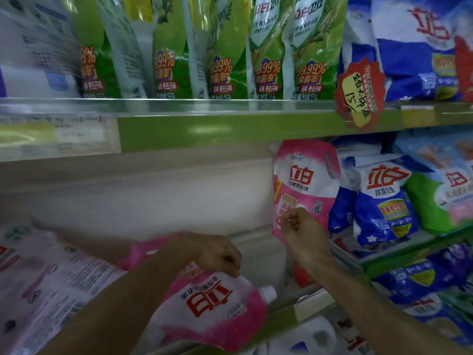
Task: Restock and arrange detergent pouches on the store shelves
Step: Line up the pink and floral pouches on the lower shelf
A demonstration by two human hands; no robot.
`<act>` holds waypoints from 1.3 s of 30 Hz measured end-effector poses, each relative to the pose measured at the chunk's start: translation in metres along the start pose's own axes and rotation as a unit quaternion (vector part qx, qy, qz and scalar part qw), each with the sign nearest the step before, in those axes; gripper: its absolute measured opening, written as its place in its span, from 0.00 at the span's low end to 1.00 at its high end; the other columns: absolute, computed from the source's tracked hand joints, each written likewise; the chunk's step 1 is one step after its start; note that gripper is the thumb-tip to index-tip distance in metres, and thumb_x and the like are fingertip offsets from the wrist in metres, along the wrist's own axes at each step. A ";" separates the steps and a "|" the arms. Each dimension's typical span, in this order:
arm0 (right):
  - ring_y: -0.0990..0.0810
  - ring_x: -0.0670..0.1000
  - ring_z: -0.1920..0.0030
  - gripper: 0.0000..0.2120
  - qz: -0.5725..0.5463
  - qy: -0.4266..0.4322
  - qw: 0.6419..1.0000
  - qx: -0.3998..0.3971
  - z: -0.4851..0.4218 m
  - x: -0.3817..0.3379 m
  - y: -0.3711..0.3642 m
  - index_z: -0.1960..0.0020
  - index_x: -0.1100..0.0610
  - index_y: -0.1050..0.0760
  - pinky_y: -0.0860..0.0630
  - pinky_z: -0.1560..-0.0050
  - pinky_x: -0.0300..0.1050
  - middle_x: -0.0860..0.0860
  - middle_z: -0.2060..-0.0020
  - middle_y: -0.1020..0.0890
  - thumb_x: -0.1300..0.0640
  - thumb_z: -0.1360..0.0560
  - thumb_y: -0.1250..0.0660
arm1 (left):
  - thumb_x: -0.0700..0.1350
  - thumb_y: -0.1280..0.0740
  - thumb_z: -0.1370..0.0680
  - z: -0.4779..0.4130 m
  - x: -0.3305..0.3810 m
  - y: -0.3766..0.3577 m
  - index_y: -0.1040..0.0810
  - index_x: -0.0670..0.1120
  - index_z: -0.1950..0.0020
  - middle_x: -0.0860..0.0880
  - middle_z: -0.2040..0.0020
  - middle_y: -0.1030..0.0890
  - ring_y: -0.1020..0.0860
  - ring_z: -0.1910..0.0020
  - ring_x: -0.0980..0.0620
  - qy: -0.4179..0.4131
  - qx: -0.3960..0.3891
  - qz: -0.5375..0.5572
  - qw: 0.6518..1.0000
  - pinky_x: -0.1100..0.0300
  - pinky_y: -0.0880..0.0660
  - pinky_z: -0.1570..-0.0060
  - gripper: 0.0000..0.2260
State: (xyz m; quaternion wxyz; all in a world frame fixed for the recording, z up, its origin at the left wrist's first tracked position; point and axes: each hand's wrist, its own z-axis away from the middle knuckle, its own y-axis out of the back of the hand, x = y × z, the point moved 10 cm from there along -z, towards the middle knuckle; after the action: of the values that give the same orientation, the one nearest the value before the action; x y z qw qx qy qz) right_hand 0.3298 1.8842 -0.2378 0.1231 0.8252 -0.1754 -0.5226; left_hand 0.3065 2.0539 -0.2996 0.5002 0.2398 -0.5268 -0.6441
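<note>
A pink and white detergent pouch lies flat and upside down at the front of the middle shelf, its white spout pointing right. My left hand pinches the upper edge of this lying pouch. A second pink pouch stands upright at the right end of the shelf gap. My right hand is loosely curled against the lower front of that standing pouch; I cannot tell whether it grips it.
Green pouches line the upper shelf behind a green shelf rail. Blue and white bags stand to the right. White pouches with print lie at the left. A red price tag hangs from the rail. The back wall shows behind the gap.
</note>
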 end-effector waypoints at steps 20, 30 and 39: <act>0.22 0.53 0.36 0.27 -0.374 -0.177 0.869 -0.272 0.035 0.010 -0.071 0.31 0.44 0.29 0.27 0.35 0.62 0.51 0.33 0.21 0.40 0.28 0.35 | 0.46 0.36 0.18 0.140 -0.077 0.110 0.22 0.43 0.51 0.43 0.56 0.20 0.22 0.58 0.45 0.058 0.643 0.517 0.563 0.51 0.23 0.57 0.08; 0.16 0.58 0.45 0.08 -0.272 -0.067 0.954 -0.104 0.018 -0.043 -0.083 0.45 0.55 0.22 0.22 0.40 0.64 0.54 0.49 0.14 0.53 0.18 0.38 | 0.50 0.36 0.19 0.160 -0.115 0.047 0.22 0.50 0.56 0.47 0.60 0.18 0.19 0.62 0.47 0.158 0.650 0.615 0.418 0.53 0.20 0.58 0.09; 0.14 0.51 0.54 0.11 -0.221 0.016 0.971 -0.084 0.014 -0.063 -0.083 0.50 0.54 0.22 0.17 0.56 0.50 0.50 0.56 0.13 0.46 0.21 0.35 | 0.49 0.32 0.22 0.181 -0.127 0.024 0.26 0.47 0.50 0.48 0.53 0.19 0.19 0.55 0.48 0.198 0.685 0.480 0.510 0.61 0.27 0.63 0.07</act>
State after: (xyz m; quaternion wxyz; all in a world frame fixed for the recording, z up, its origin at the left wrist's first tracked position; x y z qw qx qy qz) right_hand 0.3057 1.9859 -0.2246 0.0767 0.8386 0.0581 -0.5361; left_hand 0.2136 2.2488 -0.2460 0.5046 0.3397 -0.7262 0.3202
